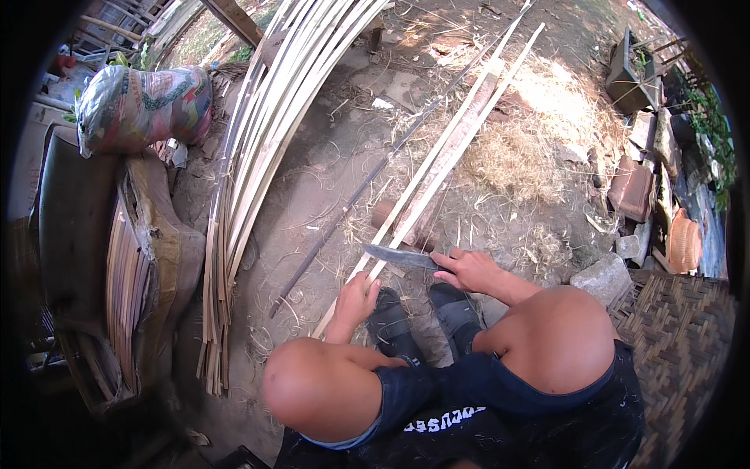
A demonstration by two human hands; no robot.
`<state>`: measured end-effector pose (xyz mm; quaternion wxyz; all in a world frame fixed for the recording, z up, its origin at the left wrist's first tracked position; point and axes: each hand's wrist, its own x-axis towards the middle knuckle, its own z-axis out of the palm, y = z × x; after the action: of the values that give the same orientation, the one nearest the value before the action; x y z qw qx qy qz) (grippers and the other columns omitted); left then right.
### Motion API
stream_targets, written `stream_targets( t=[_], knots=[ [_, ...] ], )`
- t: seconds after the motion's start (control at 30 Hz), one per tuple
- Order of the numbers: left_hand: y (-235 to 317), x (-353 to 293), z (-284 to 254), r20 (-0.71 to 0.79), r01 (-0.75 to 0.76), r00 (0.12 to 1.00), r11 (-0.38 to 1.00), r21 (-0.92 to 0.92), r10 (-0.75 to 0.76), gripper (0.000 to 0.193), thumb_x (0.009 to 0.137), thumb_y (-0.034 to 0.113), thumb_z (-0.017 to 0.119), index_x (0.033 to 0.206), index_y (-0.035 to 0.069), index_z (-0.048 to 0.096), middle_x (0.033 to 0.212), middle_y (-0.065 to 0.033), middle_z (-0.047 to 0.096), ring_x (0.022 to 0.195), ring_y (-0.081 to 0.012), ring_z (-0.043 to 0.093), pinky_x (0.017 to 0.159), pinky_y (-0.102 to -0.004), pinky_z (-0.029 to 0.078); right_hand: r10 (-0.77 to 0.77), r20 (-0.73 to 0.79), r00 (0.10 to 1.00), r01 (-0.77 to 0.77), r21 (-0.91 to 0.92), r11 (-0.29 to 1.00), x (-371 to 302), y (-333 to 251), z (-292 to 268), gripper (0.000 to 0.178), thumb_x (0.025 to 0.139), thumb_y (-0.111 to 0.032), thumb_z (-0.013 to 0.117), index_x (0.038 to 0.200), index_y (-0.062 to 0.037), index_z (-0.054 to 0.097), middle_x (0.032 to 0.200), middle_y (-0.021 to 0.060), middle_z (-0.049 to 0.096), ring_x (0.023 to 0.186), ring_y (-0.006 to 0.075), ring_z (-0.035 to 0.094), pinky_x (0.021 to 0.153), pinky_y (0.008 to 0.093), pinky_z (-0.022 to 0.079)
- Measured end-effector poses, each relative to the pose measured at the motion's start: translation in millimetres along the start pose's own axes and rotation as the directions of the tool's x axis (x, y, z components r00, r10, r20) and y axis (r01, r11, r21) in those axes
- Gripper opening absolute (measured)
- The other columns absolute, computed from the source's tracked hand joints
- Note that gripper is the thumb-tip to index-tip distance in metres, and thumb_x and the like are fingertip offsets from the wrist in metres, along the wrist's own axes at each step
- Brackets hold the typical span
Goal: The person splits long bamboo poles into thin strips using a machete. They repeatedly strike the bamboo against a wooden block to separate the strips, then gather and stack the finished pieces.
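Observation:
My right hand (471, 271) is closed round the handle end of a knife, and its fingers hide the handle. The knife's long grey blade (400, 256) points left and lies across a pale bamboo strip (461, 162). Closed on that strip near the blade is my left hand (355, 302), just in front of my left foot. A second pale strip (441, 148) runs beside it, away to the far right. Under the two strips lies a rough wooden board (457, 144), its near end by a brown block (422, 237).
A large bundle of split bamboo (269, 148) stretches along the left. A dark thin rod (344, 211) lies beside the strips. Shavings (516, 156) heap at the right. Farther left are a stuffed sack (144, 109) and stacked slats (129, 289); a woven mat (680, 344) is at right.

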<state>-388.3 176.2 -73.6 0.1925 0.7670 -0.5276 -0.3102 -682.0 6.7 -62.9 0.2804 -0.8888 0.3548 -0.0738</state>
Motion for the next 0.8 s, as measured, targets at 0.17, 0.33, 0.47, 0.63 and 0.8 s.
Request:
stream_targets(
  t=[0.17,0.33,0.47,0.63,0.8],
  knots=[
    [-24,-40,-25,0.022,0.064,0.997,0.967,0.247,-0.072,0.033,0.101,0.033,0.054,0.101,0.002,0.066,0.080,-0.0260,0.065,0.078,-0.0454,0.064,0.068,-0.0546,0.049,0.535,-0.284,0.796,-0.561,-0.013,0.827,14,152,-55,0.036,0.101,-0.038,0.055,0.117,-0.0065,0.062,0.082,0.0233,0.066,0.076,0.0447,0.067,0.068,0.0521,0.054],
    [-60,-43,-41,0.270,0.167,0.957,0.963,-0.211,-0.107,0.048,0.104,0.044,0.051,0.089,0.002,0.069,0.059,-0.0077,0.058,0.051,-0.0223,0.057,0.053,-0.0403,0.046,0.486,-0.241,0.840,-0.472,0.118,0.874,35,99,-63,0.037,0.102,-0.038,0.054,0.118,-0.0055,0.061,0.081,0.0236,0.067,0.078,0.0434,0.068,0.071,0.0540,0.053],
    [-51,-29,-45,0.526,0.496,0.806,0.794,-0.351,-0.271,0.056,0.105,0.047,0.049,0.084,0.000,0.071,0.055,0.0013,0.050,0.048,-0.0098,0.046,0.049,-0.0276,0.040,0.044,-0.047,0.998,-0.047,-0.064,0.997,5,19,-5,0.037,0.100,-0.038,0.056,0.124,-0.0101,0.061,0.083,0.0227,0.068,0.075,0.0426,0.068,0.069,0.0504,0.055],
    [-137,-95,-42,0.461,0.574,0.772,0.792,-0.210,-0.437,0.055,0.105,0.046,0.050,0.084,-0.001,0.070,0.052,0.0015,0.050,0.046,-0.0076,0.043,0.046,-0.0257,0.036,0.373,-0.123,0.919,-0.348,0.185,0.919,22,64,-13,0.038,0.099,-0.036,0.060,0.128,-0.0109,0.060,0.083,0.0209,0.068,0.076,0.0438,0.068,0.070,0.0525,0.055],
    [-69,-25,-12,0.460,0.391,0.870,0.816,-0.426,-0.177,0.052,0.102,0.047,0.056,0.083,0.000,0.069,0.059,-0.0014,0.057,0.053,-0.0088,0.055,0.049,-0.0262,0.042,-0.001,-0.040,0.999,-0.002,-0.056,0.998,14,36,0,0.041,0.098,-0.039,0.061,0.130,-0.0131,0.061,0.080,0.0215,0.068,0.076,0.0419,0.069,0.069,0.0513,0.056]
  ],
)
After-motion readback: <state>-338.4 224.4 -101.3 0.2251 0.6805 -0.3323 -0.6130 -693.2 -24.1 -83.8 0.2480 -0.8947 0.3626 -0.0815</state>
